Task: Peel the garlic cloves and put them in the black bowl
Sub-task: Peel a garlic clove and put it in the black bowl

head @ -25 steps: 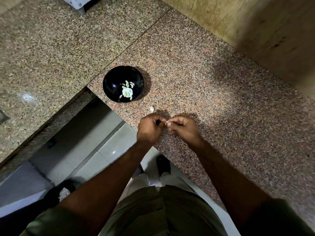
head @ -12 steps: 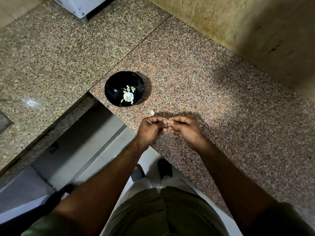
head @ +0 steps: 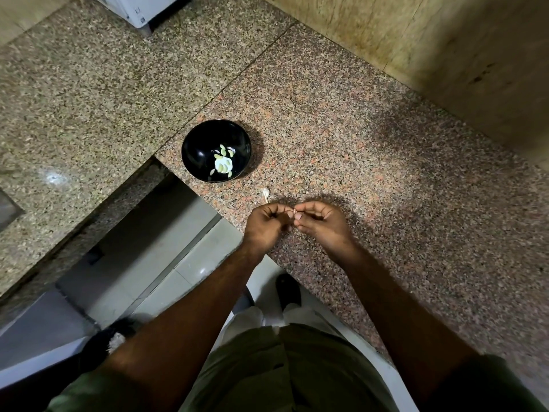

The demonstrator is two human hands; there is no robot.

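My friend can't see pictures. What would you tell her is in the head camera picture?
Two hands, the left hand and the right hand, pinch a small garlic clove between their fingertips above a speckled stone counter. A black bowl with peeled cloves inside sits further back, and a pale scrap, perhaps garlic skin, lies between bowl and hands.

I saw a speckled granite counter [head: 341, 120]. On it stood a black bowl [head: 194, 150] near the edge, and just beside the bowl lay a small garlic piece [head: 265, 192]. A white appliance [head: 142, 8] stood at the far side.
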